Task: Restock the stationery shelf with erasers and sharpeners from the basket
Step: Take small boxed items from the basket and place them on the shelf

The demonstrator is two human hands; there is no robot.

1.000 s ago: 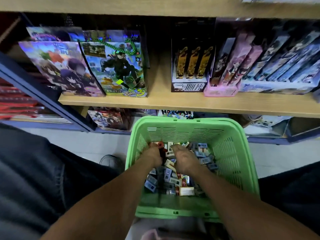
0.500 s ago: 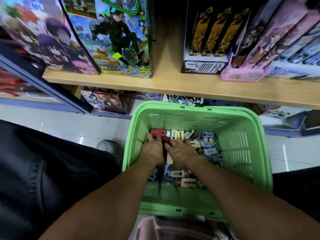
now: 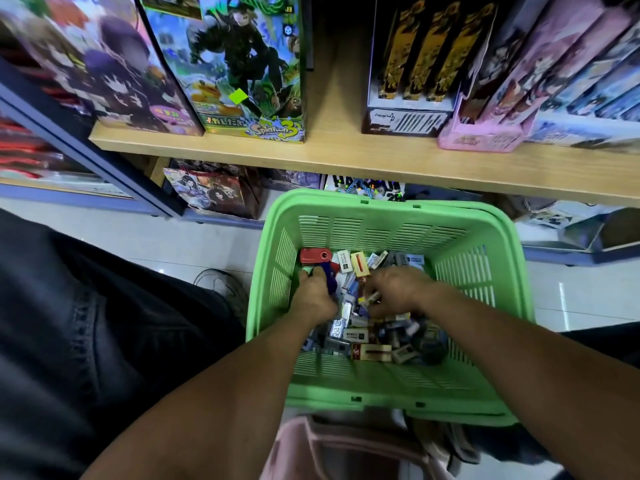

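Observation:
A green plastic basket (image 3: 478, 258) sits below me, holding several small boxed erasers (image 3: 372, 351) and sharpeners. Both hands are inside it. My left hand (image 3: 313, 297) grips a blue sharpener (image 3: 327, 275), just below a red sharpener (image 3: 315, 256) lying at the basket's far left. My right hand (image 3: 394, 291) hovers over the pile with fingers curled, pinching a small yellow-ended eraser (image 3: 369, 299). The wooden shelf (image 3: 346, 154) runs across above the basket.
The shelf carries anime gift bags (image 3: 242, 64) on the left, a dark box of gold pens (image 3: 412, 74) and a pink display box (image 3: 485, 133) on the right, with a bare gap between. More bags stand on the floor shelf below. My dark-trousered legs flank the basket.
The camera has tilted down and closer to the basket. My left hand has picked up the blue sharpener, and my right hand has moved right and pinched an eraser.

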